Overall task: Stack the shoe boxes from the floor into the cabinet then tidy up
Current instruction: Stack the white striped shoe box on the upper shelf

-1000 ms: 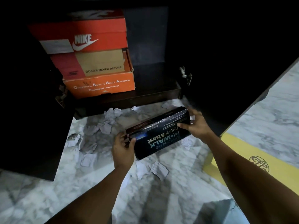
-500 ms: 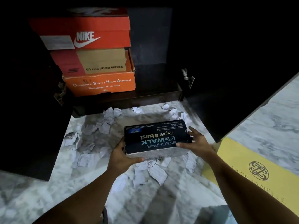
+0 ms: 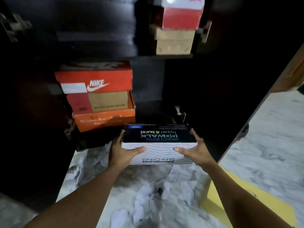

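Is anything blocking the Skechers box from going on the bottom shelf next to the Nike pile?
Nothing visible does. The Skechers box, held at both ends by the left hand and right hand, faces the open part of the bottom shelf, right of the Nike-topped stack. That spot is dark, though, so something small could hide there.

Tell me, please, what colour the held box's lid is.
The Skechers box has a black lid with teal lettering; head view.

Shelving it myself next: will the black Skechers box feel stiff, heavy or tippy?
Probably stiff: the Skechers box shows straight edges between left hand and right hand. Likely light, gripped only at its ends. Broad, flat, so unlikely to tip.
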### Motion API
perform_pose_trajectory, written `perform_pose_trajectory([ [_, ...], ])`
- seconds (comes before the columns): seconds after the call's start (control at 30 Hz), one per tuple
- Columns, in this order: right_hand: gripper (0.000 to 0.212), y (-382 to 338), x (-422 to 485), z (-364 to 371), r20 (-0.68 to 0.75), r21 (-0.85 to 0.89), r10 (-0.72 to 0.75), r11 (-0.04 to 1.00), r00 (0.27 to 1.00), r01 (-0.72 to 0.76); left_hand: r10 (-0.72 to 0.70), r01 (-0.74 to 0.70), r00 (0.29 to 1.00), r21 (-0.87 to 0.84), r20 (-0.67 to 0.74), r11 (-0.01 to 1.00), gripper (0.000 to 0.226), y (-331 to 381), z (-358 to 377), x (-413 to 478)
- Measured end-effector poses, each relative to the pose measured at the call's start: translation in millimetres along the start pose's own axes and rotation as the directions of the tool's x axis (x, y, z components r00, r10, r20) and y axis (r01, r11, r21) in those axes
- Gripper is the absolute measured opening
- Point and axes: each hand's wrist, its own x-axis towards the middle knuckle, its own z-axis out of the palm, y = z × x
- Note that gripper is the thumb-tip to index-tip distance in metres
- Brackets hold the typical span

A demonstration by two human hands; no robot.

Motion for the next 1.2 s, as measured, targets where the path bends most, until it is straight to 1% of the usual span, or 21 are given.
perform_pose_trajectory([
  [0.03,0.124,-18.3,-0.3,-6.7,-0.017,-0.006,-0.035,0.999,0.999,0.035,0.042,-0.042,0.999,-0.017,-0.003,0.999,0.13,20.4,-5.4,6.3],
  [0.1,0.122,-62.7,-6.9,-19.3,-0.065,-0.016,-0.121,0.993,0.99,0.121,0.124,-0.126,0.992,-0.085,-0.027,0.988,0.13,62.2,-17.5,18.8],
  [0.2,0.122,-124.8,-21.3,-40.8,-0.119,-0.005,-0.257,0.966,0.959,0.258,0.216,-0.22,0.975,-0.12,-0.047,0.968,0.117,133.6,-37.9,34.4],
  [0.3,0.119,-180.0,-34.6,-63.2,-0.166,0.051,-0.349,0.931,0.922,0.361,0.331,-0.33,0.943,-0.141,-0.012,0.933,0.108,205.3,-57.9,48.5],
  [0.4,0.115,-233.4,-49.0,-79.8,-0.311,-0.005,-0.43,0.893,0.848,0.451,0.439,-0.437,0.898,-0.142,-0.015,0.888,0.097,269.5,-72.4,64.9],
  [0.43,0.112,-248.8,-52.7,-83.3,-0.358,-0.027,-0.457,0.877,0.814,0.48,0.463,-0.465,0.885,-0.135,-0.045,0.875,0.094,288.8,-74.7,71.0],
  [0.53,0.106,-287.1,-59.3,-90.0,-0.461,-0.072,-0.528,0.823,0.713,0.563,0.513,-0.533,0.843,-0.133,-0.161,0.835,0.097,341.6,-75.9,82.8],
  [0.6,0.099,-306.1,-57.9,-90.5,-0.508,-0.075,-0.548,0.797,0.664,0.599,0.505,-0.547,0.829,-0.161,-0.239,0.821,0.089,375.3,-72.1,82.7],
  [0.67,0.089,-321.8,-53.0,-89.8,-0.563,-0.075,-0.549,0.778,0.618,0.624,0.455,-0.509,0.854,-0.227,-0.25,0.83,0.089,405.7,-65.1,83.8],
  [0.7,0.085,-329.1,-49.0,-88.8,-0.589,-0.074,-0.544,0.773,0.598,0.63,0.444,-0.496,0.865,-0.254,-0.235,0.83,0.084,419.5,-61.0,86.1],
  [0.73,0.081,-336.8,-45.7,-87.5,-0.609,-0.079,-0.545,0.765,0.576,0.639,0.449,-0.498,0.865,-0.27,-0.226,0.824,0.075,431.1,-55.5,92.5],
  [0.83,0.076,-354.9,-29.2,-87.4,-0.643,-0.115,-0.556,0.751,0.528,0.65,0.494,-0.515,0.857,-0.214,-0.148,0.83,0.045,456.2,-40.4,114.8],
  [0.87,0.076,-359.7,-22.9,-88.9,-0.649,-0.137,-0.561,0.751,0.514,0.646,0.512,-0.522,0.853,-0.198,-0.107,0.829,0.042,460.8,-36.2,122.0],
  [0.93,0.076,-365.6,-6.6,-94.1,-0.649,-0.185,-0.568,0.763,0.506,0.619,0.507,-0.49,0.862,-0.23,0.02,0.841,0.046,466.6,-28.5,131.2],
  [1.0,0.075,-370.7,10.3,-96.7,-0.642,-0.186,-0.541,0.798,0.543,0.574,0.491,-0.445,0.863,-0.278,0.12,0.851,0.046,467.7,-22.8,140.1],
  [1.07,0.073,-375.8,25.0,-95.3,-0.632,-0.161,-0.52,0.814,0.575,0.558,0.475,-0.422,0.861,-0.266,0.181,0.867,0.037,467.8,-18.3,149.1],
  [1.1,0.072,-377.5,32.3,-94.4,-0.629,-0.166,-0.522,0.815,0.576,0.555,0.472,-0.42,0.857,-0.249,0.206,0.872,0.033,468.4,-16.3,152.3],
  [1.17,0.066,-378.4,47.3,-92.2,-0.627,-0.233,-0.541,0.817,0.561,0.528,0.468,-0.413,0.843,-0.238,0.267,0.879,0.03,464.1,-9.7,160.0],
  [1.2,0.062,-377.7,53.5,-91.7,-0.618,-0.263,-0.557,0.811,0.554,0.522,0.48,-0.427,0.828,-0.229,0.289,0.874,0.036,461.3,-6.8,161.6],
])
